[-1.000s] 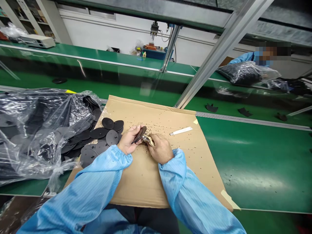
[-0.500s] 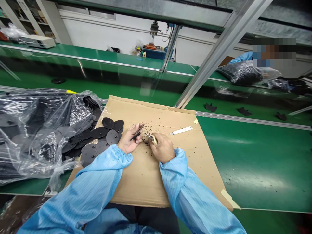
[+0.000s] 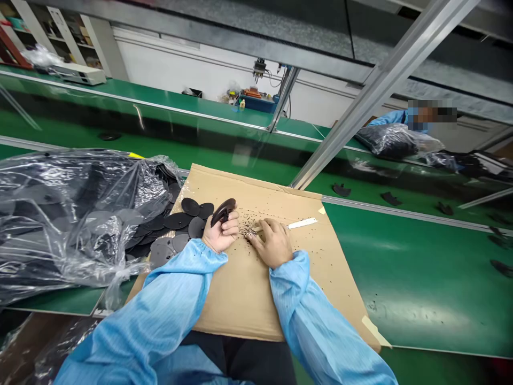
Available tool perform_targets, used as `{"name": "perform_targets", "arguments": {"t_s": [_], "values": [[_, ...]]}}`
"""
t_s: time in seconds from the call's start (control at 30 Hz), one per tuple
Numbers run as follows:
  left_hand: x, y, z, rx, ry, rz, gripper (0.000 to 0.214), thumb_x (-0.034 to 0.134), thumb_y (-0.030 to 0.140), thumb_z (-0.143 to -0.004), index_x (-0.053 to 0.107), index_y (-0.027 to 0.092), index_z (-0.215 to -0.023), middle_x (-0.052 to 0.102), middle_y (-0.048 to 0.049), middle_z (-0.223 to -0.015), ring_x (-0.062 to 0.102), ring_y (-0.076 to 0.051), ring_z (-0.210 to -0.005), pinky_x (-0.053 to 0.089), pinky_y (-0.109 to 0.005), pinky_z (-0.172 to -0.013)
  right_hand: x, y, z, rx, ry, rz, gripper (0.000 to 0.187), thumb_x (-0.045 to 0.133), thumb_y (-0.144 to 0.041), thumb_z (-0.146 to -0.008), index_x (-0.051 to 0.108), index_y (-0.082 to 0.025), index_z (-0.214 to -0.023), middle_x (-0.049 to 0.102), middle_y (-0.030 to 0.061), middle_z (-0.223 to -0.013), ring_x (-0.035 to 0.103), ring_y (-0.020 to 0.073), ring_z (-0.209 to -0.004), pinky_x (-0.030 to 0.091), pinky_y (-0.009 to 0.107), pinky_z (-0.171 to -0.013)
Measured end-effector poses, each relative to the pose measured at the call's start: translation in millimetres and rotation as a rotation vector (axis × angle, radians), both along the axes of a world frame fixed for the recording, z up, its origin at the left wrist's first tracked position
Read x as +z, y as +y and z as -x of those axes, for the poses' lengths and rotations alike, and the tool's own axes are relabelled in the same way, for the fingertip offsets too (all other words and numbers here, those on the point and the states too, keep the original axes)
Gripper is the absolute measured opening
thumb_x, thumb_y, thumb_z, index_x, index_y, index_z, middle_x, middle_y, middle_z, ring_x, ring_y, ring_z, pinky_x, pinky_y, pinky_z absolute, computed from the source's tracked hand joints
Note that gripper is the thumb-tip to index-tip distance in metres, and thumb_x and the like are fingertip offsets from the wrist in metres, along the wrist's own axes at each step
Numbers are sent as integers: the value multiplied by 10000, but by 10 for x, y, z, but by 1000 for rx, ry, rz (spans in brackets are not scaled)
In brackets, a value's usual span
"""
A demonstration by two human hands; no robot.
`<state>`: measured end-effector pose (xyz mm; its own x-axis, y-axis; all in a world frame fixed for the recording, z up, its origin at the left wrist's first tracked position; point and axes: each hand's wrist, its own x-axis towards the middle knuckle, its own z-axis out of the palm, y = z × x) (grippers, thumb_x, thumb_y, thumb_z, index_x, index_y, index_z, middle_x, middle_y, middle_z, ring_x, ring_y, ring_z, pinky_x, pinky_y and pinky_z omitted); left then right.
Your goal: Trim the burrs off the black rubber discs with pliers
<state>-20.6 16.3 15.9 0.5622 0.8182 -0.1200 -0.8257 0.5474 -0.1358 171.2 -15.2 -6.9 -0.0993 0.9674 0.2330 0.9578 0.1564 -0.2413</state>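
The left hand (image 3: pixel 219 235) is closed around a black disc (image 3: pixel 223 211), thumb and fingers pinching its lower edge so that it stands tilted above the knuckles. The right hand (image 3: pixel 271 243) rests knuckles-up on the cardboard (image 3: pixel 240 299) just beside the left. Its fingers are curled over a small tool (image 3: pixel 252 231), of which only a tan bit and a metal tip show at the fingertips. The disc and the tool tip are near each other but apart.

Black specks (image 3: pixel 256 216) are scattered over the cardboard in front of both hands. A white strip (image 3: pixel 302 223) lies flat just past the right fingers. To the left, a pile of discs (image 3: pixel 176 222) spills from a clear plastic bag (image 3: pixel 68 214) onto the cardboard's edge.

The cardboard lies on a green tabletop (image 3: pixel 420 278). Beyond it, a few dark pieces (image 3: pixel 340 189) lie on the green belt. At the far right a co-worker's blue sleeve (image 3: pixel 390 117) shows behind another bag (image 3: pixel 390 140) of dark parts.
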Motion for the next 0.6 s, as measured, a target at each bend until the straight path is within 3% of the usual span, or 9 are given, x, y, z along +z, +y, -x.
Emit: {"name": "perform_targets", "arguments": {"t_s": [0.1,0.17,0.27,0.33,0.4,0.5,0.6], "values": [[-4,-8,-2,-32,-26,-16,351,184,165,-1005,492,70,-1145,398,-2,-679,345,-7,-397,251,-96,-348,14,-59,142,36,-6,-297,409,537,-502,-850,610,-185,-1097,564,24,-1138,458,131,-1083,319,313,-1005],[11,-18,-6,-58,-29,-15,329,202,155,-1006,486,73,-1152,398,0,-685,338,2,-393,238,-83,-340,5,-82,317,84,48,-384,283,530,-377,-866,631,-182,-1044,581,19,-1084,467,97,-1027,343,264,-963],[50,-41,12,-46,-28,-14,302,241,114,-994,489,114,-1167,382,6,-692,327,25,-390,207,-50,-339,-39,-28,632,136,188,-229,213,475,-216,-850,635,-147,-973,586,30,-1036,483,78,-983,378,227,-918],[81,-52,52,20,-18,-31,298,283,74,-975,500,149,-1166,364,14,-690,312,44,-388,189,-27,-348,-68,80,810,124,286,-51,225,459,-228,-861,627,-144,-984,584,30,-1045,493,83,-988,397,230,-913],[114,-53,107,97,25,-67,311,344,31,-941,509,175,-1163,354,19,-694,295,59,-393,179,-10,-358,-101,217,936,208,336,64,260,472,-299,-880,633,-168,-1036,581,30,-1086,501,84,-1038,404,237,-960],[161,-39,182,187,157,-117,369,411,-23,-880,516,198,-1156,359,16,-713,274,66,-416,170,14,-378,-188,389,1048,404,344,98,306,503,-407,-875,641,-207,-1061,545,26,-1205,473,82,-1162,394,253,-1045],[188,-12,220,259,278,-155,340,387,-8,-899,525,198,-1132,374,4,-747,255,61,-439,178,22,-399,-300,460,1122,521,270,130,350,557,-402,-833,615,-228,-1131,491,33,-1297,392,100,-1284,342,305,-1135]]}}
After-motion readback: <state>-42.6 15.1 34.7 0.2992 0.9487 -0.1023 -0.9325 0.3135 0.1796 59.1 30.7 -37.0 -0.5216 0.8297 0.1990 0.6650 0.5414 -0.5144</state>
